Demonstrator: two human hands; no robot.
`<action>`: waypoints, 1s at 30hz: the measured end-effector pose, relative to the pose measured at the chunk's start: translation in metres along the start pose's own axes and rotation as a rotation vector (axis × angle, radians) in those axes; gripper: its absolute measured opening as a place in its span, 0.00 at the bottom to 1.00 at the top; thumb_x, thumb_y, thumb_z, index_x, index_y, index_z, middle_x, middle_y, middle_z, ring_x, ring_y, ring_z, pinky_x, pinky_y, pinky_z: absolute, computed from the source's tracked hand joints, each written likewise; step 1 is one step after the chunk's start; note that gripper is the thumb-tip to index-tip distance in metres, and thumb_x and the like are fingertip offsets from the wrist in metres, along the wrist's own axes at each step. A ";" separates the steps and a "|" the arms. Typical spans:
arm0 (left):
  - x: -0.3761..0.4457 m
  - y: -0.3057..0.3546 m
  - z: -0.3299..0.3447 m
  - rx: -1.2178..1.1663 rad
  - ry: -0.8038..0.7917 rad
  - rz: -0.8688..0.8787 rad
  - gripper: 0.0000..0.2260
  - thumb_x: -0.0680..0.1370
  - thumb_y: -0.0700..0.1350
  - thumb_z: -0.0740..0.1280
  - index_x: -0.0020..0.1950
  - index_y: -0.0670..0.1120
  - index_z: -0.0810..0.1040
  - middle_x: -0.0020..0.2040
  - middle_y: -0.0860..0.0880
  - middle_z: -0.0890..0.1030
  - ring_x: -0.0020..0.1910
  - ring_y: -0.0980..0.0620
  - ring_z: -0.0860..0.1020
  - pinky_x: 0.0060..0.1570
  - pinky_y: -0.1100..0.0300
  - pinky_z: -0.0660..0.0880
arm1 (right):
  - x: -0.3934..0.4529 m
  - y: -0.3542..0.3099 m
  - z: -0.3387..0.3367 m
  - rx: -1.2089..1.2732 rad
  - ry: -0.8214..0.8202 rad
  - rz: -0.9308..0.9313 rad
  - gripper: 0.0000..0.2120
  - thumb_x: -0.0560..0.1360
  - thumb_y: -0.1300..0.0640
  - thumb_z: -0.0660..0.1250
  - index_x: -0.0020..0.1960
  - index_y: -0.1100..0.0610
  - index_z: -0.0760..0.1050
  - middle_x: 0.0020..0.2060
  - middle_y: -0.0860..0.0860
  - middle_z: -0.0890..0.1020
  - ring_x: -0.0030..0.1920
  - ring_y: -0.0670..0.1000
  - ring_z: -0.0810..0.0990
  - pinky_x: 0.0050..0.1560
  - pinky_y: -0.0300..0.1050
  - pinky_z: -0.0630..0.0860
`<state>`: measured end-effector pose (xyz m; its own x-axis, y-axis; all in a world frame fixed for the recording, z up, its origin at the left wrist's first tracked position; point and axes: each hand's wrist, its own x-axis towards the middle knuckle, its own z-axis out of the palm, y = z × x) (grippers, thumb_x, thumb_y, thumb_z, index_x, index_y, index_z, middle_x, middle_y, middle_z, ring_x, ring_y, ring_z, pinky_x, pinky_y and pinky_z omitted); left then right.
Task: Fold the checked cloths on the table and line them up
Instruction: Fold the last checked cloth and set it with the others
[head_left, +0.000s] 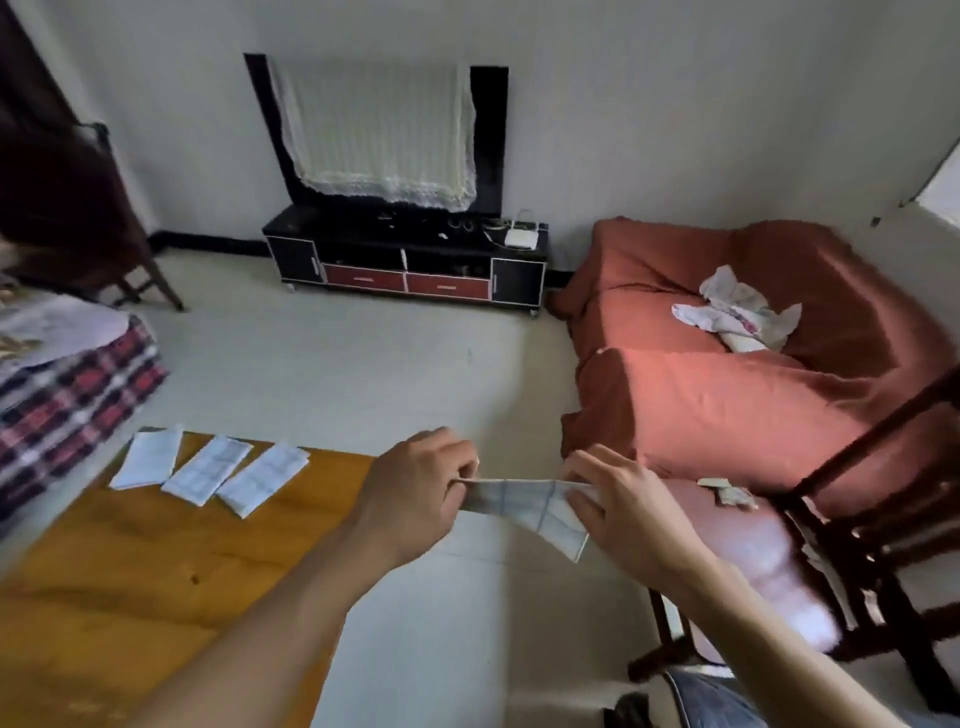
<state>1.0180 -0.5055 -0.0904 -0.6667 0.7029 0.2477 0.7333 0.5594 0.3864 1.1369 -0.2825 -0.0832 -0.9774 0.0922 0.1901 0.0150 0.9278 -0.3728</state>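
TV stand (408, 260) at far wall: open shelves hold small dark items, too blurry to ID; 2 red drawers closed; white box (519, 238) w/ cables sits on top at rt end. TV (488, 140) above it, mostly covered by a white lace cloth (379, 130).

Left hand (415, 493): fingers curled, thumb + fingertips pinch the left end of a checked cloth (524, 506). Right hand (623, 514): fingers bent, pinching the rt end of same cloth. Cloth is held taut btwn both hands in the air, past the table's rt edge, above the floor; top edge level, one corner hangs down under the rt hand. Looks partly folded, can't tell how many layers.

Table (130, 571), wood, orange-brown, lower left. 3 folded checked cloths on its far edge in a row, side by side, each angled: left one (148, 460), middle one (208, 470), rt one (265, 478). Middle + rt touch/slightly overlap; left one just beside the middle.

Rt side: sofa under a rust-red cover (727, 374), crumpled white fabric (737, 317) on its seat. Dark wood chair (852, 530) near rt, pink cushion (753, 551), small cloth bit (727, 491) on the cushion's far end. Left edge: plaid red/navy blanket (78, 395).
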 end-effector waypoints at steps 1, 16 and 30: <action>0.003 -0.011 -0.001 0.004 0.018 -0.043 0.07 0.73 0.41 0.65 0.43 0.54 0.72 0.42 0.57 0.73 0.39 0.56 0.71 0.33 0.58 0.70 | 0.018 -0.001 0.005 0.030 -0.004 -0.036 0.11 0.75 0.58 0.65 0.43 0.46 0.65 0.39 0.43 0.70 0.36 0.51 0.74 0.35 0.52 0.73; 0.077 -0.198 -0.011 -0.088 0.246 -0.340 0.07 0.78 0.42 0.67 0.45 0.53 0.72 0.42 0.58 0.74 0.43 0.58 0.72 0.37 0.56 0.74 | 0.285 -0.026 0.094 -0.039 -0.262 -0.402 0.06 0.78 0.62 0.60 0.47 0.53 0.71 0.43 0.44 0.72 0.36 0.50 0.70 0.35 0.51 0.75; 0.117 -0.262 0.004 -0.043 0.329 -0.909 0.11 0.78 0.47 0.70 0.43 0.62 0.71 0.44 0.65 0.75 0.46 0.61 0.75 0.39 0.69 0.73 | 0.472 -0.017 0.202 0.340 -0.553 -0.679 0.06 0.76 0.59 0.62 0.46 0.48 0.69 0.40 0.45 0.74 0.38 0.48 0.73 0.38 0.46 0.71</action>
<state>0.7482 -0.5682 -0.1660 -0.9857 -0.1522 0.0718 -0.0822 0.8077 0.5839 0.6329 -0.3279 -0.1709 -0.7168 -0.6962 0.0381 -0.5724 0.5564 -0.6023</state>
